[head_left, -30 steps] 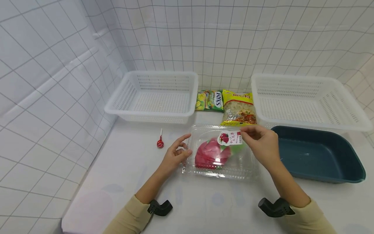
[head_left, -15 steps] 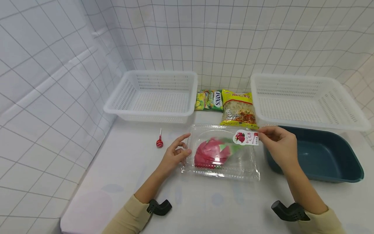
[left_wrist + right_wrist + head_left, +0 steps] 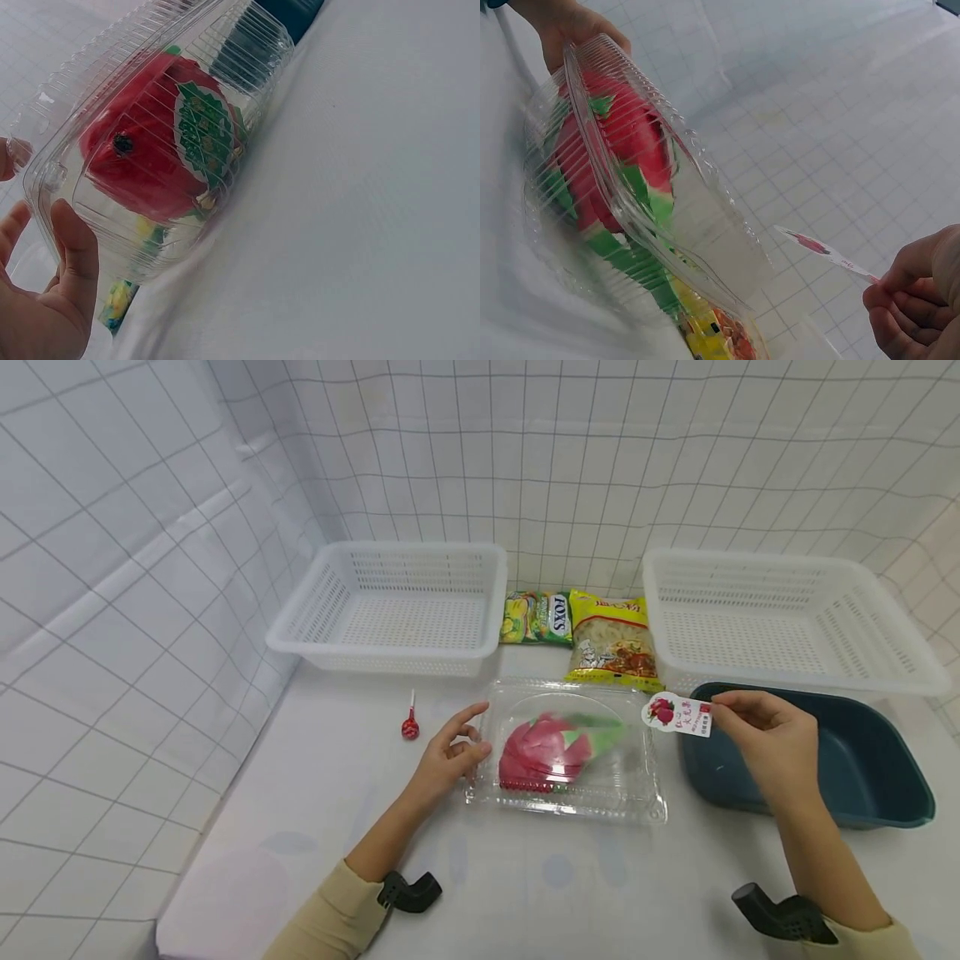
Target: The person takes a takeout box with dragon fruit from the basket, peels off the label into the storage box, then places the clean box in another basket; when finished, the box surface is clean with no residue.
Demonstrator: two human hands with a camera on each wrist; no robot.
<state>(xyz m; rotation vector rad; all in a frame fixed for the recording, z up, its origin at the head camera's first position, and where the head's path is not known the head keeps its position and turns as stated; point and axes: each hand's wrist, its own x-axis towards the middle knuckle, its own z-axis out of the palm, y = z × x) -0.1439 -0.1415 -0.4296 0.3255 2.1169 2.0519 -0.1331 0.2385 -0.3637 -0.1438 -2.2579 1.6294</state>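
A clear plastic clamshell box stands closed on the table with a red and green dragon fruit inside; the left wrist view shows a green label on the fruit. My left hand holds the box by its left edge, thumb against the side wall and fingers near the rim. Between thumb and index finger my right hand pinches the red end of a white label printed with a dragon fruit. That label hangs in the air right of the box, over the rim of the dark teal basin.
Two white perforated baskets, one at back left and one at back right, flank a green candy bag and a yellow food packet. A red lollipop lies left of the box. Grid-patterned cloth rises behind and at left.
My right hand has moved right, carrying the label from above the box to beside it, over the teal basin's edge. The left hand and the box have stayed in place.
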